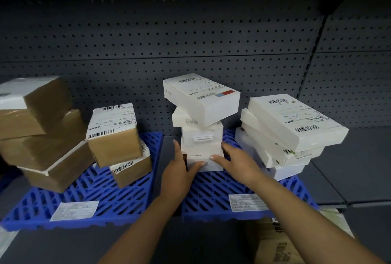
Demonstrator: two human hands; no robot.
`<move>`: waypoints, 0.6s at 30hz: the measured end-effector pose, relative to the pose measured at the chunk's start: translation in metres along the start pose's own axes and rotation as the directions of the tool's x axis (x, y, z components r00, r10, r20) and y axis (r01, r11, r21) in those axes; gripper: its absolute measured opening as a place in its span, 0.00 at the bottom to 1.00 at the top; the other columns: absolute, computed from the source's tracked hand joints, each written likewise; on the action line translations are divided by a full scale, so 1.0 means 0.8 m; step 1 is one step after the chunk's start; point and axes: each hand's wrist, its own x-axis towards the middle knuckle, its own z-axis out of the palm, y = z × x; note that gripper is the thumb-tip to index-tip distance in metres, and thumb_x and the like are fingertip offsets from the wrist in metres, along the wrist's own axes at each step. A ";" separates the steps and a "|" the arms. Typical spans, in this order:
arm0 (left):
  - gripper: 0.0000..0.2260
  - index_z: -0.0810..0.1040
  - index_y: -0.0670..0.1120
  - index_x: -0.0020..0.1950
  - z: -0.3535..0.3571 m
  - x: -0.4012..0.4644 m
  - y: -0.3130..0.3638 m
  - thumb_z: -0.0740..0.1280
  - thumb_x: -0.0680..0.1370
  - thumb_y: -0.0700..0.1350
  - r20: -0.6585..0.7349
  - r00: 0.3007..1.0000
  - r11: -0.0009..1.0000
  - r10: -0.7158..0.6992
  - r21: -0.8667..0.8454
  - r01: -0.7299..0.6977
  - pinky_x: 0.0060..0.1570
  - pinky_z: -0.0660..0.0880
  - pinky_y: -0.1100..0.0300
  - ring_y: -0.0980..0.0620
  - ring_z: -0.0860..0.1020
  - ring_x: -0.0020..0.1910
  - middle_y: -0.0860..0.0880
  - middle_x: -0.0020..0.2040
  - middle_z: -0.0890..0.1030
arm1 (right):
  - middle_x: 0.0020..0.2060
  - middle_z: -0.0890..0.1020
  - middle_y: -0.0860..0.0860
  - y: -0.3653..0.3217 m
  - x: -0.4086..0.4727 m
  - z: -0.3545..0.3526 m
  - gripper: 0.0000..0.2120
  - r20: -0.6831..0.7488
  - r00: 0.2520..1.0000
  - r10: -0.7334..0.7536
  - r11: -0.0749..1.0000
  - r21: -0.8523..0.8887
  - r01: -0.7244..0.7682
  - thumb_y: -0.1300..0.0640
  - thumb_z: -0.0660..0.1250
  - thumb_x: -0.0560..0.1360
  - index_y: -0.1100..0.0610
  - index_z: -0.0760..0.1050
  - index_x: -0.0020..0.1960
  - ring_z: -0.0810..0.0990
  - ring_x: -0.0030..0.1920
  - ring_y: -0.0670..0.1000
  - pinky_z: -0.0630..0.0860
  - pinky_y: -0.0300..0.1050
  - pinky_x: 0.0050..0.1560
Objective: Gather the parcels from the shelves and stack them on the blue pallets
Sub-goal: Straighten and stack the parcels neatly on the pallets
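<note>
Two blue pallets lie side by side on a dark shelf, the left pallet (118,200) and the right pallet (211,187). On the right pallet's near-left part stands a leaning stack of white parcels (201,98). My left hand (179,170) lies flat against the left side of its bottom box (203,155), thumb on the front face. My right hand (234,157) presses the right side the same way. Further right, another stack of white parcels (296,121) leans on that pallet. Brown parcels (42,136) and a smaller brown pair (114,136) sit on the left pallet.
A dark pegboard wall (190,41) closes the shelf behind the stacks. Each pallet carries a paper label near its front edge, the left label (74,210) and the right label (247,202). A brown cardboard carton (275,242) shows below the shelf front at lower right.
</note>
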 end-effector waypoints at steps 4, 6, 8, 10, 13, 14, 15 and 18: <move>0.39 0.53 0.51 0.78 -0.002 0.006 0.000 0.68 0.74 0.60 -0.022 0.999 0.995 0.041 -0.093 -0.043 0.49 0.74 0.60 0.53 0.78 0.54 0.50 0.60 0.79 | 0.62 0.77 0.47 0.000 0.006 -0.001 0.28 0.019 1.000 0.017 1.000 0.000 -0.017 0.41 0.62 0.76 0.51 0.64 0.73 0.76 0.58 0.48 0.74 0.44 0.56; 0.35 0.57 0.52 0.76 -0.002 0.008 0.001 0.68 0.75 0.58 -0.027 0.997 0.992 0.068 -0.101 -0.071 0.48 0.71 0.63 0.57 0.76 0.52 0.52 0.61 0.79 | 0.63 0.77 0.47 -0.002 0.008 -0.002 0.27 0.018 1.000 0.018 1.000 0.014 -0.019 0.42 0.62 0.77 0.52 0.65 0.72 0.76 0.59 0.48 0.73 0.42 0.56; 0.33 0.58 0.53 0.76 -0.002 0.008 0.003 0.68 0.75 0.57 -0.032 0.996 0.990 0.086 -0.113 -0.089 0.47 0.68 0.66 0.61 0.73 0.51 0.53 0.61 0.78 | 0.62 0.77 0.47 -0.005 0.008 -0.002 0.24 0.011 1.000 0.015 0.999 0.038 -0.015 0.44 0.63 0.77 0.52 0.66 0.70 0.76 0.59 0.48 0.72 0.40 0.54; 0.33 0.58 0.53 0.76 -0.002 0.008 0.004 0.68 0.75 0.57 -0.036 0.995 0.986 0.096 -0.132 -0.100 0.46 0.67 0.69 0.63 0.71 0.51 0.54 0.61 0.77 | 0.61 0.78 0.47 -0.004 0.008 -0.002 0.23 0.006 1.000 0.009 0.998 0.063 -0.010 0.45 0.63 0.77 0.51 0.67 0.69 0.76 0.58 0.47 0.71 0.38 0.53; 0.34 0.59 0.54 0.76 -0.003 0.009 0.002 0.69 0.75 0.56 -0.036 0.996 0.981 0.086 -0.169 -0.091 0.44 0.65 0.76 0.63 0.72 0.53 0.59 0.59 0.75 | 0.61 0.78 0.47 -0.004 0.010 -0.003 0.22 0.002 1.000 0.001 0.996 0.087 -0.001 0.45 0.64 0.77 0.51 0.68 0.68 0.76 0.58 0.46 0.71 0.37 0.55; 0.34 0.60 0.54 0.76 -0.002 0.010 0.000 0.70 0.74 0.57 -0.040 0.996 0.979 0.081 -0.183 -0.087 0.46 0.67 0.76 0.62 0.73 0.54 0.60 0.59 0.75 | 0.61 0.78 0.47 -0.004 0.010 -0.003 0.22 -0.003 1.000 -0.002 0.996 0.086 0.002 0.45 0.64 0.77 0.51 0.69 0.68 0.76 0.58 0.46 0.71 0.38 0.56; 0.34 0.61 0.54 0.76 -0.001 0.011 -0.002 0.70 0.73 0.57 -0.043 0.996 0.977 0.073 -0.199 -0.080 0.49 0.69 0.73 0.60 0.75 0.56 0.60 0.61 0.76 | 0.61 0.78 0.47 -0.004 0.009 -0.002 0.22 -0.008 1.000 -0.002 0.997 0.082 0.002 0.45 0.64 0.76 0.51 0.69 0.68 0.77 0.58 0.46 0.72 0.39 0.57; 0.33 0.64 0.52 0.74 0.001 0.013 -0.004 0.71 0.72 0.57 -0.041 0.999 0.967 0.035 -0.251 -0.045 0.52 0.72 0.69 0.58 0.76 0.58 0.56 0.62 0.78 | 0.59 0.79 0.47 -0.004 0.009 -0.002 0.22 -0.025 1.000 -0.006 0.997 0.071 0.007 0.44 0.65 0.76 0.52 0.70 0.67 0.77 0.57 0.46 0.73 0.39 0.56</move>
